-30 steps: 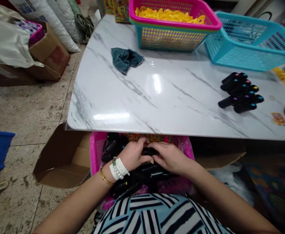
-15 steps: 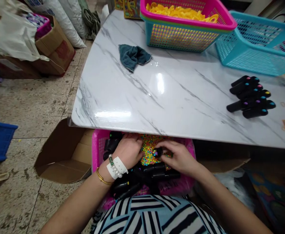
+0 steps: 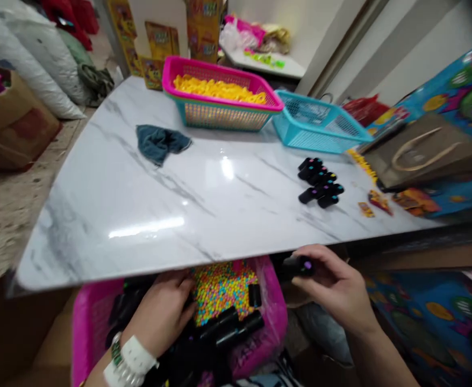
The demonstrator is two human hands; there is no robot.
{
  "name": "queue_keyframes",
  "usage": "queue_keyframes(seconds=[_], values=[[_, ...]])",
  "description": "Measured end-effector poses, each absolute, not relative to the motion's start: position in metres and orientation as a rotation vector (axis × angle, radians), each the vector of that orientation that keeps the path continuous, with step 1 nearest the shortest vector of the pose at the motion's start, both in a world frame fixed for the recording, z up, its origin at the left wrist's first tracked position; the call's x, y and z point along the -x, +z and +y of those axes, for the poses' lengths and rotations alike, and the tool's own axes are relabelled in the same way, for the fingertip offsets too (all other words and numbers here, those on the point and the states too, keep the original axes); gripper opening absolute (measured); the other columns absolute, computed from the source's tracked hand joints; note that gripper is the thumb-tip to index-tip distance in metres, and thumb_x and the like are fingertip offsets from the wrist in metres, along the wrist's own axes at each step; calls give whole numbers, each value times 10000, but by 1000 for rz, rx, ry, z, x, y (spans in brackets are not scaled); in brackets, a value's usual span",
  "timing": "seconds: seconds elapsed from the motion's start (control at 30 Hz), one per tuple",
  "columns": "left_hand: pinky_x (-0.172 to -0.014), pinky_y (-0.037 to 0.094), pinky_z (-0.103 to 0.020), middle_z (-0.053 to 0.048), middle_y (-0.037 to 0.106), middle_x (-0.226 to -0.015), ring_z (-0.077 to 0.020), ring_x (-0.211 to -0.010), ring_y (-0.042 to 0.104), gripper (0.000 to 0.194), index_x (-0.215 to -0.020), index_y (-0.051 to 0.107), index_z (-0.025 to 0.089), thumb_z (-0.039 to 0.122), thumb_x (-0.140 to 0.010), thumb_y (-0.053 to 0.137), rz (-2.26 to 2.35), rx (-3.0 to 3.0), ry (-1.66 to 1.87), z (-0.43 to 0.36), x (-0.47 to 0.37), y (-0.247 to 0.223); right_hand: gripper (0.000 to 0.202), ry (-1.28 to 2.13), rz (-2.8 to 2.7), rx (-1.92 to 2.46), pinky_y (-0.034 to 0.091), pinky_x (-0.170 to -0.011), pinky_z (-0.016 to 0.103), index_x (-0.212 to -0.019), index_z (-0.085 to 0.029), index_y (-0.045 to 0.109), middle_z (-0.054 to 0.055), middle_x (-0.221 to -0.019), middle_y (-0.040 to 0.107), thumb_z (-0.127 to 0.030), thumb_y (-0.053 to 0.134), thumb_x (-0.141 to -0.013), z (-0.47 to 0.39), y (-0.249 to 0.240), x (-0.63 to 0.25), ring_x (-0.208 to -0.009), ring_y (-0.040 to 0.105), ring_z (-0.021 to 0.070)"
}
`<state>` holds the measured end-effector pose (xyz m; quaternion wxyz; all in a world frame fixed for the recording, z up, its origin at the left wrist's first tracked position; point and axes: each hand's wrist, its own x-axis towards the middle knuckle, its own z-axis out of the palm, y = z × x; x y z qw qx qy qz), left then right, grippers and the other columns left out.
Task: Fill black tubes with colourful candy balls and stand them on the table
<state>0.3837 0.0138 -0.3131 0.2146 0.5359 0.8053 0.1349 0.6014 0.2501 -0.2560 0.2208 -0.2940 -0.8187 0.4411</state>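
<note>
My right hand (image 3: 336, 293) grips a small black cylindrical bottle (image 3: 294, 266) with a purple dot on its end, just below the table's front edge and right of the pink basket (image 3: 274, 317). Inside that basket my left hand (image 3: 165, 306) is curled, fingers bent downward; what they hold, if anything, is hidden. Beside it lie many tiny coloured beads (image 3: 223, 293). Several black bottles (image 3: 240, 329) rest on and around the beads, and a short black piece (image 3: 255, 295) sits near the right wall.
On the marbled white table (image 3: 171, 199) are a cluster of black bottles (image 3: 320, 183) with coloured dots, a blue-green cloth (image 3: 159, 144), a pink-rimmed basket (image 3: 223, 102) of yellow pieces and a light blue basket (image 3: 320, 131). A brown paper bag (image 3: 425, 150) stands at right.
My right hand has lifted the black bottle out of the pink basket and moved right. My left hand stays in the basket. The view has tilted up and turned right.
</note>
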Motion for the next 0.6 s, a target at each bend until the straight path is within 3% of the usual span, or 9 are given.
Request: queue_keyframes(seconds=[0.1, 0.2, 0.37, 0.47, 0.53, 0.6], values=[[-897, 538, -406, -94, 686, -1087, -268, -1009, 656, 255, -1056, 659, 212, 338, -858, 561, 2198, -1405, 584, 17, -383, -326, 400, 819, -2069, 1198, 502, -665, 297, -1027, -195, 665, 20, -794, 673, -401, 764, -699, 297, -260, -607, -666, 611, 163], [-857, 557, -361, -70, 704, -1053, -244, -963, 680, 305, -1068, 644, 226, 434, -863, 559, 2165, -1354, 788, 21, -385, -331, 371, 479, -2059, 1405, 474, -680, 309, -875, -185, 703, 2, -675, 662, -486, 757, -665, 340, -267, -594, -626, 608, 172], [-685, 547, -328, -59, 716, -898, -206, -737, 672, 359, -1023, 636, 199, 500, -837, 579, 2166, -1199, 924, 24, -389, -319, 342, 53, -2171, 1294, 387, -579, 283, -597, -185, 632, -6, -544, 590, -483, 692, -755, 333, -265, -579, -541, 554, 155], [-641, 507, -310, -42, 693, -798, -176, -652, 621, 384, -980, 632, 176, 509, -788, 641, 2114, -1018, 970, 25, -391, -310, 236, 197, -2294, 909, 413, -568, 265, -663, -188, 639, -11, -587, 606, -365, 674, -816, 275, -268, -579, -540, 548, 129], [-647, 497, -290, -32, 672, -790, -165, -679, 610, 385, -941, 617, 166, 494, -751, 688, 2009, -895, 1051, 27, -391, -309, 116, 543, -2517, 532, 497, -680, 267, -893, -195, 682, 22, -797, 699, -288, 674, -825, 233, -275, -574, -711, 638, 152], [-654, 495, -264, -19, 650, -793, -152, -710, 603, 378, -900, 586, 165, 478, -731, 714, 1851, -796, 1143, 28, -392, -310, 320, 895, -2674, 145, 526, -861, 295, -1166, -188, 616, 71, -1091, 697, -240, 638, -851, 198, -287, -563, -978, 652, 183]])
